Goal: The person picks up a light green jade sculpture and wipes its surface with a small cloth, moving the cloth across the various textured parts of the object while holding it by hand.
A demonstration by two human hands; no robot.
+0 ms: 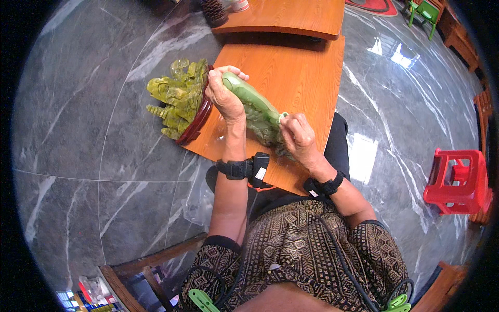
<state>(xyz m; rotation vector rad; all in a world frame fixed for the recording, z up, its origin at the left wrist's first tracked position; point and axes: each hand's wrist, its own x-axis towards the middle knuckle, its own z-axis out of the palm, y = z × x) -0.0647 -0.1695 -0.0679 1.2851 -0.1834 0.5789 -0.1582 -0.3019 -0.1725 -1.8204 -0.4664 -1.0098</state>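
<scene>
A long green carved ornament, glossy like jade or glass, lies slantwise above the wooden table. Its upper side is smooth and its lower side knobbly. My left hand grips it around the far end, the thumb along its side. At the near end, my right hand pinches a small pale, looped thing, too small to identify, against the ornament. Just left of my left hand stands a yellow-green carved ornament on a dark red base, at the table's left edge.
The orange-brown wooden table adjoins a raised wooden top holding a dark pinecone-like object and a cup. A red plastic stool stands right on the marbled floor; a green child's chair is farther off. A clear plastic bag lies below left.
</scene>
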